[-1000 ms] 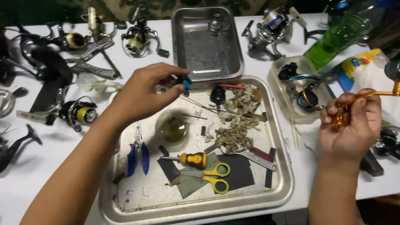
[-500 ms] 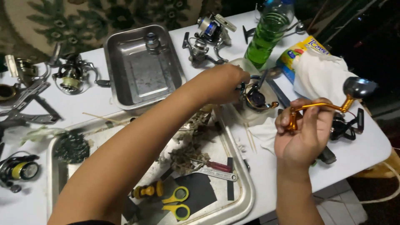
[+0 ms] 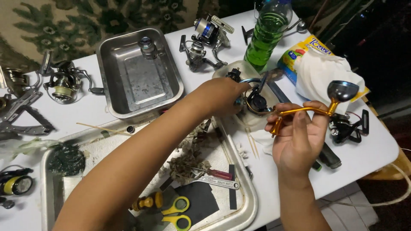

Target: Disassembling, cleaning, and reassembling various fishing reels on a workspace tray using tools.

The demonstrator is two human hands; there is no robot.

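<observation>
A glossy gold metal reel handle [image 3: 299, 111] with a smooth grey knob is seen. Dull, scratched steel trays [image 3: 128, 72], a translucent green plastic bottle [image 3: 265, 38] and crumpled white cloth [image 3: 319, 75] are shown.

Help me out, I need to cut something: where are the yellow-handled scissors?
In the head view, the yellow-handled scissors lie at the near edge of the large metal tray, beside the dark cloth, under the left forearm.

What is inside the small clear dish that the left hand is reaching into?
The clear dish holds dark reel parts with a bluish curved piece. The left hand covers its near side, so anything under the fingers is hidden.
</observation>
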